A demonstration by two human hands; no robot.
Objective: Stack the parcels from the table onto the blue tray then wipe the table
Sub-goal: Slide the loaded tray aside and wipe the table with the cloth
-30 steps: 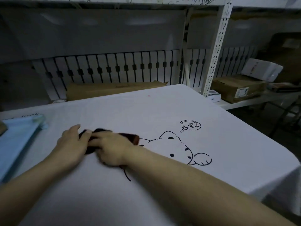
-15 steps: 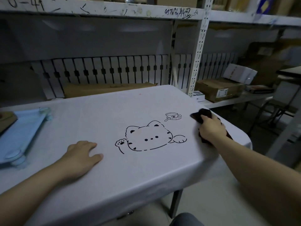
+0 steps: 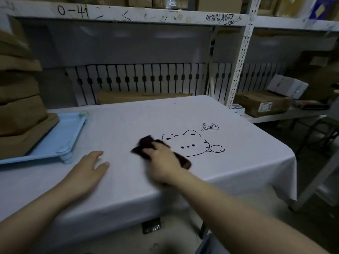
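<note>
Brown cardboard parcels (image 3: 20,99) stand stacked on the pale blue plastic tray (image 3: 60,136) at the table's left end; the white cloth-covered table (image 3: 128,118) bears a printed cat drawing (image 3: 190,143); the left hand (image 3: 88,169) lies flat, fingers straight, on the cloth; the right hand (image 3: 163,162), blurred, presses a dark crumpled wiping rag (image 3: 146,147) beside the cat, fingers curled over it.

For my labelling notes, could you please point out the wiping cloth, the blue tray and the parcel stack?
wiping cloth (image 3: 145,143): head view, far end.
blue tray (image 3: 55,142): head view, bare floor.
parcel stack (image 3: 20,107): head view, side.
</note>
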